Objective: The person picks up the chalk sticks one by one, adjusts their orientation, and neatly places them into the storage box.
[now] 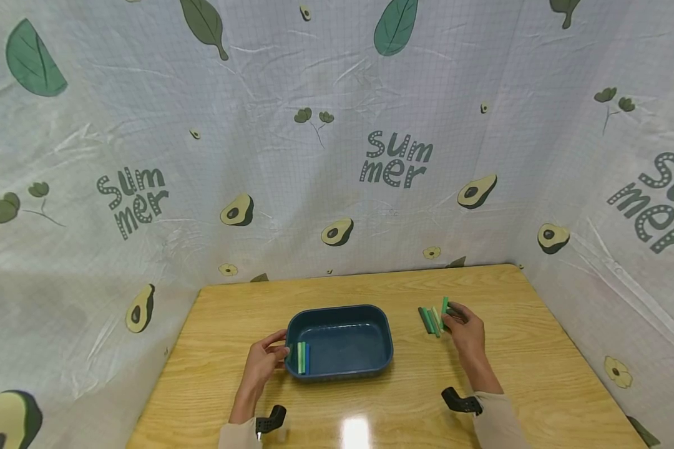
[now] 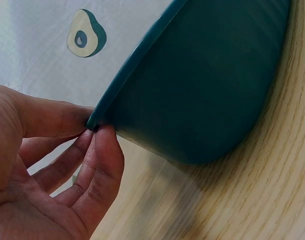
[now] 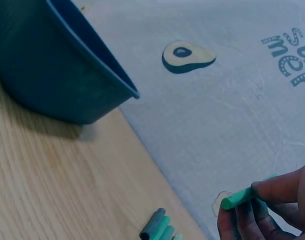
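Observation:
A dark blue plastic basin (image 1: 351, 349) sits on the table, with several green and blue chalk sticks (image 1: 303, 359) side by side at its left end. My left hand (image 1: 263, 360) pinches the basin's left rim between thumb and fingers; the rim (image 2: 123, 82) shows close up in the left wrist view. To the right of the basin, my right hand (image 1: 466, 329) holds a bright green chalk stick (image 3: 238, 198) between thumb and fingertips. Just left of that hand, several chalk sticks (image 1: 429, 320) in dark and light greens lie in a row on the wood.
The light wooden table (image 1: 415, 399) has its back edge against a white sheet (image 1: 292, 181) printed with avocados and leaves. The sheet also hangs at both sides. A black strap-on device (image 1: 462, 401) is worn at the right wrist, another device (image 1: 271, 419) at the left.

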